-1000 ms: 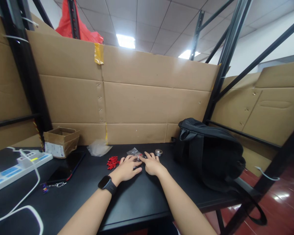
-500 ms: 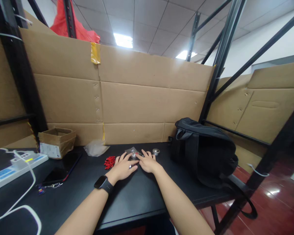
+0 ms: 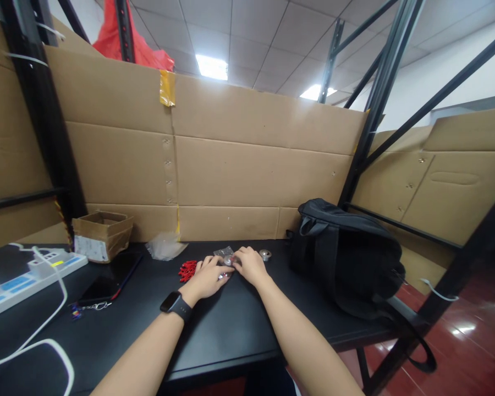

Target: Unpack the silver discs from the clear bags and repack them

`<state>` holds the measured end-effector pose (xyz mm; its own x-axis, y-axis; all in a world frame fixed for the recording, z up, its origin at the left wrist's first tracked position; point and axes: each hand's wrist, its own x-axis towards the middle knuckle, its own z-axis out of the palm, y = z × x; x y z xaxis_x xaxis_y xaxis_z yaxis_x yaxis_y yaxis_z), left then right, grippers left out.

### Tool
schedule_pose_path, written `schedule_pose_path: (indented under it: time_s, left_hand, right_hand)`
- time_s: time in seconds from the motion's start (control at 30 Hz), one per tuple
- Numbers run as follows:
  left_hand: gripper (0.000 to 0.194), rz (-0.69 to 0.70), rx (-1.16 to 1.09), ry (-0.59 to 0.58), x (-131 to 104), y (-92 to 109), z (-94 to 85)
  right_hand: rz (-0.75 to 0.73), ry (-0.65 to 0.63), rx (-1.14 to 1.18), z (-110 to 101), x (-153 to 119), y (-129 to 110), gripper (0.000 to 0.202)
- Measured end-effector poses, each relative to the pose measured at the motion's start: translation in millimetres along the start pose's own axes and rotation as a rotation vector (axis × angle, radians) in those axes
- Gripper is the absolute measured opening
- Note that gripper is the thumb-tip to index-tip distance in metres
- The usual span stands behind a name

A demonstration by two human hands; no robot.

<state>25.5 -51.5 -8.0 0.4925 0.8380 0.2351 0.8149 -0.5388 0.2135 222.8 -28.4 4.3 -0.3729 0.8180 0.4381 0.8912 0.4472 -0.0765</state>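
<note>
My left hand (image 3: pixel 208 279), with a dark watch at the wrist, lies low over the black table (image 3: pixel 226 330), its fingers bent toward a small round silvery item (image 3: pixel 228 260). From the other side my right hand (image 3: pixel 251 265) curls its fingers at the same item, thumb and fingertips close together near something small and red. A clear plastic bag (image 3: pixel 223 251) lies just behind the fingertips. Left of my left hand is a pile of red pieces (image 3: pixel 187 270). A silvery ring-shaped roll (image 3: pixel 265 254) rests right of my right hand.
A black backpack (image 3: pixel 346 258) stands at the right. At the left are an open cardboard box (image 3: pixel 103 236), a phone (image 3: pixel 110 278), a white power strip (image 3: pixel 33 280) with cables and a crumpled clear bag (image 3: pixel 165 246). Cardboard panels (image 3: pixel 231 165) rise behind.
My right hand's fingers have gone from spread to curled at the small item. My left hand's fingers have drawn in slightly. The whole view has shifted a little.
</note>
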Motion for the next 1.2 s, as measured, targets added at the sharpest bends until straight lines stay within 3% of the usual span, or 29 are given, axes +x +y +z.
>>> schedule_pose_path:
  time_s: [0.37, 0.63, 0.87, 1.07, 1.2]
  left_hand:
    - [0.040, -0.064, 0.009, -0.041, 1, 2, 5.7]
    - [0.043, -0.094, 0.008, -0.078, 1, 3, 5.5]
    - [0.044, -0.077, -0.018, -0.111, 2, 1, 3.7]
    - [0.044, -0.052, -0.022, -0.102, 4, 0, 4.9]
    - [0.043, -0.022, -0.029, -0.087, 3, 2, 7.9]
  right_hand:
    - [0.028, 0.111, -0.047, 5, 2, 1, 0.016]
    - [0.031, 0.020, 0.015, 9, -4, 5, 0.015]
    - [0.117, 0.114, 0.269, 28, 4, 6, 0.026]
    - [0.225, 0.090, 0.382, 36, 8, 11, 0.029]
    - [0.220, 0.105, 0.420, 35, 9, 11, 0.016]
